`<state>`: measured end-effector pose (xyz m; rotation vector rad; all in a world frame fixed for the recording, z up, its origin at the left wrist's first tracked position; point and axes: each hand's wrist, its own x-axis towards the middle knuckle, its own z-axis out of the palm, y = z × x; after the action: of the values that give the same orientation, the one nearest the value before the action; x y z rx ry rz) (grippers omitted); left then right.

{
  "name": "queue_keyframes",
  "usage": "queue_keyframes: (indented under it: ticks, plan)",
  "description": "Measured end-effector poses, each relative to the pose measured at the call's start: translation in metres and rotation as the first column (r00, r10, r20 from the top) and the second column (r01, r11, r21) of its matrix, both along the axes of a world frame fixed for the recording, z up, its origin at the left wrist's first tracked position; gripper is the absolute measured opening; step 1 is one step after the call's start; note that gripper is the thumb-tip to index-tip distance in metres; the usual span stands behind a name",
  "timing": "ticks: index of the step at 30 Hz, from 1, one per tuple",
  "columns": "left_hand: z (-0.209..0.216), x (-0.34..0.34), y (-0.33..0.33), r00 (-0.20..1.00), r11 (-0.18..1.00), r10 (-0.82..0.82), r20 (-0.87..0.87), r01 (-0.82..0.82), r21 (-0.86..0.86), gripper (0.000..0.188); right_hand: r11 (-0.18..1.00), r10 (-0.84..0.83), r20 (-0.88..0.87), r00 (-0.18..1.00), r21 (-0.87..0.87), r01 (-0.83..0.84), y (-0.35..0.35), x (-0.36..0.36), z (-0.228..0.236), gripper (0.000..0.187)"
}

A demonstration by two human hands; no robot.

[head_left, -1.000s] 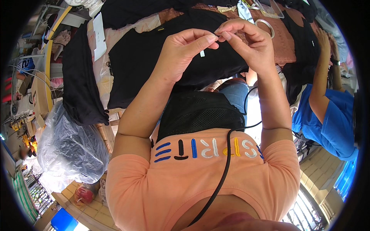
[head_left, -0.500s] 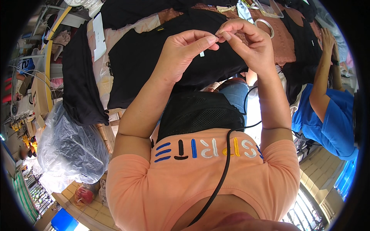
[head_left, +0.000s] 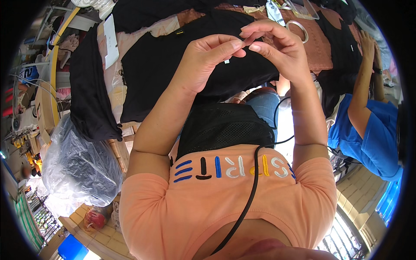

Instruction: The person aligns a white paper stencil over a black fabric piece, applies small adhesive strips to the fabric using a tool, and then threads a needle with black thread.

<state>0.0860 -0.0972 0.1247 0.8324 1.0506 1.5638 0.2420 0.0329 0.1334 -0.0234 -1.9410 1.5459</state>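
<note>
My left hand (head_left: 212,54) is raised over a black garment (head_left: 160,71), thumb and forefinger pinched together. Whatever sits in that pinch, if anything, is too small to make out. Close against its fingertips is my right hand (head_left: 284,50), its thumb and forefinger spread apart and nothing visible between them. The garment lies spread on the table below both hands. It has a small dark label with a yellow mark (head_left: 180,32) near its far edge and a small white tag (head_left: 226,61) below my fingers.
A roll of white tape (head_left: 298,31) lies on brown cloth (head_left: 318,56) at the far right. Folded black cloth (head_left: 89,86) and a white paper strip (head_left: 111,41) are at left, above a clear plastic bag (head_left: 82,164). A person in blue (head_left: 368,130) works at right.
My right thumb and forefinger have parted from their pinch beside the left fingertips. My left hand keeps its pinch in nearly the same place.
</note>
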Motion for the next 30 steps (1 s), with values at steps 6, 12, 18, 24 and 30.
queue_keyframes:
  ticks: [6, 12, 18, 24, 30]
  plan:
    - [0.000, -0.004, 0.000, 0.997, 0.998, -0.058, -0.050, 0.056, -0.042, 0.025, 0.998, -0.031, -0.005, 1.000, 0.053, 0.031, 0.000, -0.006, 0.000, 0.016]
    - [0.008, -0.001, 0.002, 0.988, 0.996, 0.086, -0.132, -0.087, 0.001, 0.028, 0.954, -0.101, -0.031, 0.994, 0.280, 0.105, 0.009, -0.010, 0.002, 0.011]
    - [0.005, -0.005, 0.005, 0.956, 0.985, 0.145, -0.254, -0.115, 0.129, 0.021, 0.957, -0.180, -0.039, 0.983, 0.224, 0.184, 0.003, -0.011, 0.004, 0.010]
    - [0.002, -0.001, 0.008, 0.941, 0.982, 0.159, -0.297, -0.121, 0.142, 0.019, 0.900, -0.211, -0.038, 0.977, 0.382, 0.210, 0.005, -0.010, 0.008, 0.010]
    - [0.014, -0.023, 0.026, 0.607, 0.870, 0.424, -0.672, -0.067, 0.488, 0.016, 0.939, -0.042, -0.035, 0.998, -0.343, 0.028, -0.012, -0.021, 0.014, 0.028]
